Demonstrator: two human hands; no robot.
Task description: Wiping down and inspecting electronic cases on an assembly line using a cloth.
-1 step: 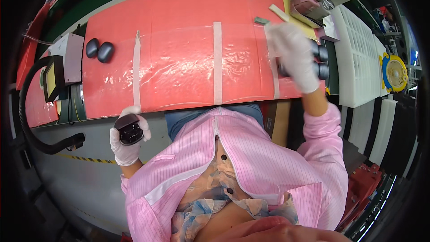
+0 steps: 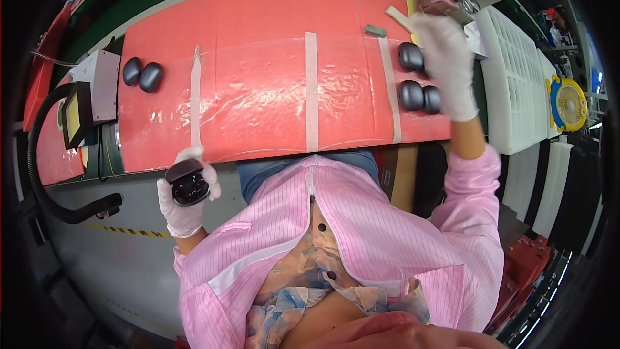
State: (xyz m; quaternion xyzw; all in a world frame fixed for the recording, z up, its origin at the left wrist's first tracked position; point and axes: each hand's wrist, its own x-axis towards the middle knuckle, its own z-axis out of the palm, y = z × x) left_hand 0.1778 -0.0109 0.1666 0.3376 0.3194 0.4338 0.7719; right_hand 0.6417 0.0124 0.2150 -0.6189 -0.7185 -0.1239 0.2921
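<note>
My left hand [image 2: 183,197], in a white glove, holds an open, dark earbud charging case [image 2: 188,183] just off the table's front edge, its black inside facing up. My right hand [image 2: 447,52], gloved the same way, is reaching over the table's right end; motion blurs its fingers, so I cannot tell whether it holds anything. Beside it lie closed dark cases in pairs, a far one [image 2: 411,56] and a near one [image 2: 411,95], partly covered by the hand. Two more such cases [image 2: 151,77] rest at the table's left.
Pale tape strips [image 2: 312,90] cross the red table mat [image 2: 258,19]. Toward the far right are a grey-green block [image 2: 375,30], a pale stick [image 2: 398,18] and a pink container [image 2: 435,0]. White foam trays [image 2: 510,84] and a yellow fan [image 2: 569,105] stand right; a black flexible arm [image 2: 35,155] curves left.
My right hand has moved to the right and slightly farther away, uncovering more of the dark cases. My left hand keeps the open case in nearly the same place.
</note>
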